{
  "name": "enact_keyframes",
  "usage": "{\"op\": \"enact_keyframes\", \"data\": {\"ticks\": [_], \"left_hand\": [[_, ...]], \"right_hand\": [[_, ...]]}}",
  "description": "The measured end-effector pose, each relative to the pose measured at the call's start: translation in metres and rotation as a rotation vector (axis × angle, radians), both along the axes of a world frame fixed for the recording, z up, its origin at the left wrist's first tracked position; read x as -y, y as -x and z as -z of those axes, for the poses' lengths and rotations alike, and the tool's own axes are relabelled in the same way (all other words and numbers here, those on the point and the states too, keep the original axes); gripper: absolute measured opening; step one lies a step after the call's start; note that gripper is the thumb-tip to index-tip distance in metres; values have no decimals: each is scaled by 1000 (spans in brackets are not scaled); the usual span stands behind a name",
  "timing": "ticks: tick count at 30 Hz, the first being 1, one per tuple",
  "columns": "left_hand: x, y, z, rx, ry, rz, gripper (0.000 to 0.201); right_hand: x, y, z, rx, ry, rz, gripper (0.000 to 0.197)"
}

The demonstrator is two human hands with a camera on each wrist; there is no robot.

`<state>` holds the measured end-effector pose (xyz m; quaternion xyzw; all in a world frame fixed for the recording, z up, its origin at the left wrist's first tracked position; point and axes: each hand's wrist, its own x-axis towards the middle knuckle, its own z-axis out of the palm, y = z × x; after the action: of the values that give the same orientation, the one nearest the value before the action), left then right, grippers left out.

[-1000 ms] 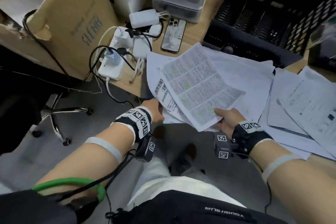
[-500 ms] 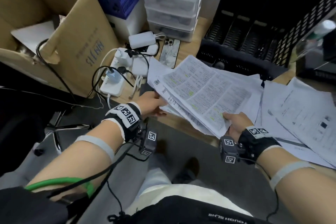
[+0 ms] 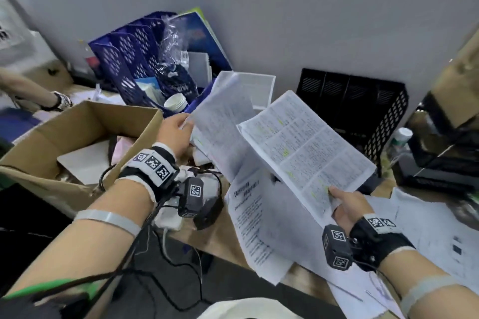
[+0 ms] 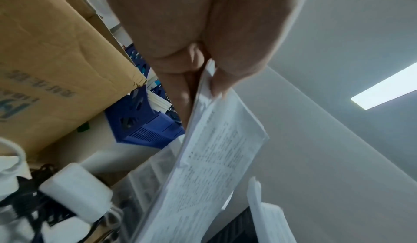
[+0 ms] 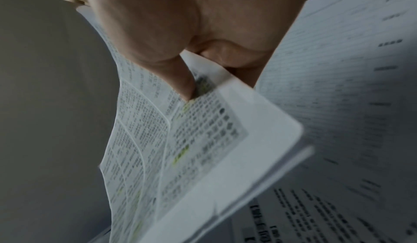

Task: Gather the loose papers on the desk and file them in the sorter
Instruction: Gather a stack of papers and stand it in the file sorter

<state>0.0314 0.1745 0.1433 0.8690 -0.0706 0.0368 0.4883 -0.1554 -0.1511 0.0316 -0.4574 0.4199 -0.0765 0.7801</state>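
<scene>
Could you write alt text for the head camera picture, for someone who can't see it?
Seen from above, a person lifts printed papers off a cluttered desk: the left hand grips one sheaf, the right hand pinches a highlighted sheet. Behind stand a black sorter, a blue sorter and a cardboard box.

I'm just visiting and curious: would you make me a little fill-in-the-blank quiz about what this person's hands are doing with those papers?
1. The right hand pinches a printed sheet marked with ____ highlighter.
2. The left hand grips a sheaf of papers held above the ____.
3. The empty sorter standing against the wall is ____ in colour.
4. The open box beside the left hand is made of ____.

Missing words: yellow; desk; black; cardboard
</scene>
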Motion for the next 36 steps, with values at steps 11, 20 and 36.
{"op": "enact_keyframes", "data": {"ticks": [11,20,36], "left_hand": [[-22,-31,-1,-114,484,-64,22],[-17,-13,47,-389,531,211,13],[-67,19,115,-801,276,317,20]], "right_hand": [[-18,-20,-28,93,35,69,41],[-47,-33,-36,129,23,-27,38],[-59,-8,41,-278,316,111,33]]}}
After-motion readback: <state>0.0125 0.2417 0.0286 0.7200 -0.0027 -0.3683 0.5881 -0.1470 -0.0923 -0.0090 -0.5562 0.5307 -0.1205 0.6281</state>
